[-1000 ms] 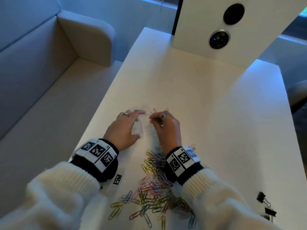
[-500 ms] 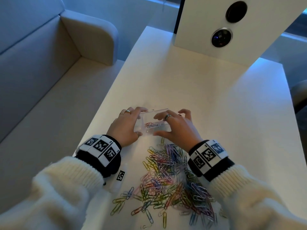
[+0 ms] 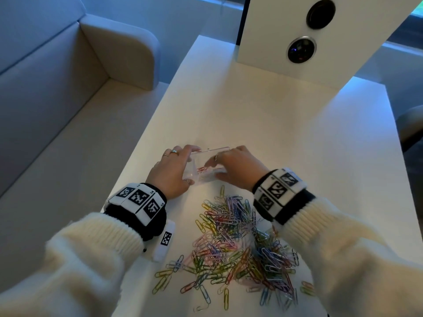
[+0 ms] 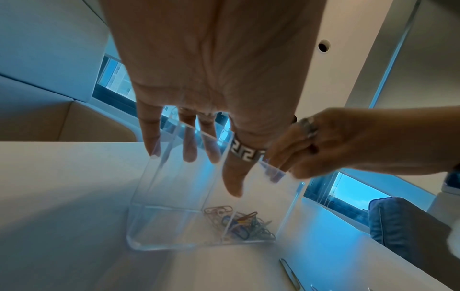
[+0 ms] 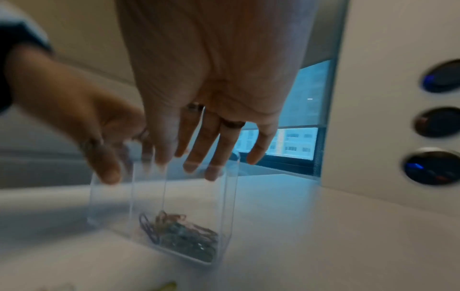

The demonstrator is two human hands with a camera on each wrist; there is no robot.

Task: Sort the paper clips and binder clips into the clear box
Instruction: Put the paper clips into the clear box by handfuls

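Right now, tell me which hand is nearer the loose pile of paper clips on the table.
Right. The right hand sits at the clear box directly above the pile of paper clips; the left hand holds the box's other side, off left of the pile.

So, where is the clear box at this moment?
In the head view the clear box stands on the white table, between the left hand and the right hand, just beyond the paper clip pile.

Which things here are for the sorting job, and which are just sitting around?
For the job:
- clear box, a few clips inside
- paper clip pile
- left hand and right hand, both at the box

Just there:
- white tag by the left wrist
- white panel
- sofa
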